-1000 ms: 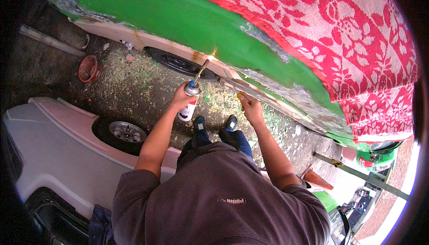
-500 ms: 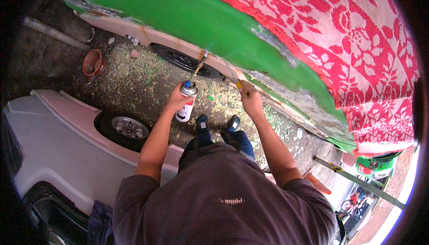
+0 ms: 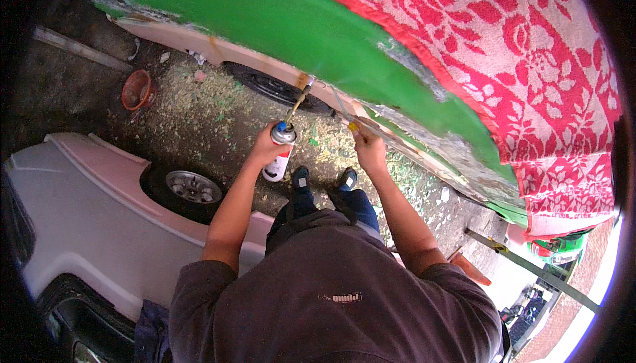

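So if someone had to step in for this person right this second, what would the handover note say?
Left hand: gripping a gas torch canister upright, nozzle aimed at the lower edge of the green car panel.
Right hand: holding a thin rod against that same edge, beside the torch tip.
Patterned red cloth covers the panel's top.
Done: cannot tell how far the seam has got.
Left: probably more heating along this edge.

The left hand (image 3: pixel 265 151) and its torch can (image 3: pixel 280 154) have drifted slightly right.
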### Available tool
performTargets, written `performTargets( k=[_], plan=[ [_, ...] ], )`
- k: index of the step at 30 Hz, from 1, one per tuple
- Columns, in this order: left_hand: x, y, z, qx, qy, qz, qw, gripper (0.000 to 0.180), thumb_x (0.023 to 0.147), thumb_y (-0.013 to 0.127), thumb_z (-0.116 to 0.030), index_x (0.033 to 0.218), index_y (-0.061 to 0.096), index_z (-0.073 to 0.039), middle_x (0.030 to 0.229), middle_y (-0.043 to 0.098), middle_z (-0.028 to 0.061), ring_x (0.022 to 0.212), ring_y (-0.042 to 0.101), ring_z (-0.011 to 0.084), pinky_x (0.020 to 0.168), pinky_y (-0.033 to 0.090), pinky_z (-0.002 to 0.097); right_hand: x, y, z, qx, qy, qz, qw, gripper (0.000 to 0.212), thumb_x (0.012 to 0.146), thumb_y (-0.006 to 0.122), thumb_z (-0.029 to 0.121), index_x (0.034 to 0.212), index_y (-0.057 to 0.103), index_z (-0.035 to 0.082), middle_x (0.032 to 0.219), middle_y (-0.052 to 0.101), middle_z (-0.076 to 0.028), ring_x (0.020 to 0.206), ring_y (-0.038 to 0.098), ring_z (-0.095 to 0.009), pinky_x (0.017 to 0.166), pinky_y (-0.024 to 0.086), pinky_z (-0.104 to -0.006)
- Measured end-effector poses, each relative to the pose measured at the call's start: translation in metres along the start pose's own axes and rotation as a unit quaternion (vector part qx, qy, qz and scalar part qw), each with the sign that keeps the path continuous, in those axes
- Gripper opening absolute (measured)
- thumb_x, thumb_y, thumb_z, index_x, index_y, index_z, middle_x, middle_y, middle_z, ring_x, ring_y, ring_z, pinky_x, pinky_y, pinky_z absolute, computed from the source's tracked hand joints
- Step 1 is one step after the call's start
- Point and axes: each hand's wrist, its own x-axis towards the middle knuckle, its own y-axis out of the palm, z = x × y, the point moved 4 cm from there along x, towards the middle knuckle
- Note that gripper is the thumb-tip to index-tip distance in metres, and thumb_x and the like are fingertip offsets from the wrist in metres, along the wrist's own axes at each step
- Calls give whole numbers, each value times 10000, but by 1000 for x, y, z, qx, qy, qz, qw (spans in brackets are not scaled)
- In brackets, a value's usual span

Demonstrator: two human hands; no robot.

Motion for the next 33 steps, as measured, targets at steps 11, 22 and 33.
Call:
performTargets(
  k=[11, 22, 33],
  plan=[
    [2, -7, -7, 54, 8, -15, 998, 665, 657, 829, -87, 1242, 520, -15, 1102, 658, 89, 1016, 635, 185, 897, 507, 351, 2, -11, 34, -49, 28, -1, 998, 316, 898, 648, 185, 1209, 673, 133, 1030, 677, -232, 896, 674, -398, 790, 532, -449],
    [6, -2, 4, 92, -5, 2, 996, 619, 678, 795, -61, 1240, 539, -31, 1103, 669, 81, 1023, 636, 189, 930, 488, 362, 13, -22, 70, -128, -14, 27, 991, 300, 932, 588, 246, 1208, 674, 167, 926, 671, -256, 857, 664, -430, 745, 530, -502],
    [2, 1, -15, 79, -9, 4, 997, 674, 650, 833, -124, 1250, 540, -34, 1115, 675, 128, 1041, 653, 239, 910, 503, 367, 30, -37, 51, -73, 50, 98, 991, 394, 918, 604, 255, 1275, 619, 88, 851, 682, -218, 732, 684, -325, 628, 557, -425]
  ],
)
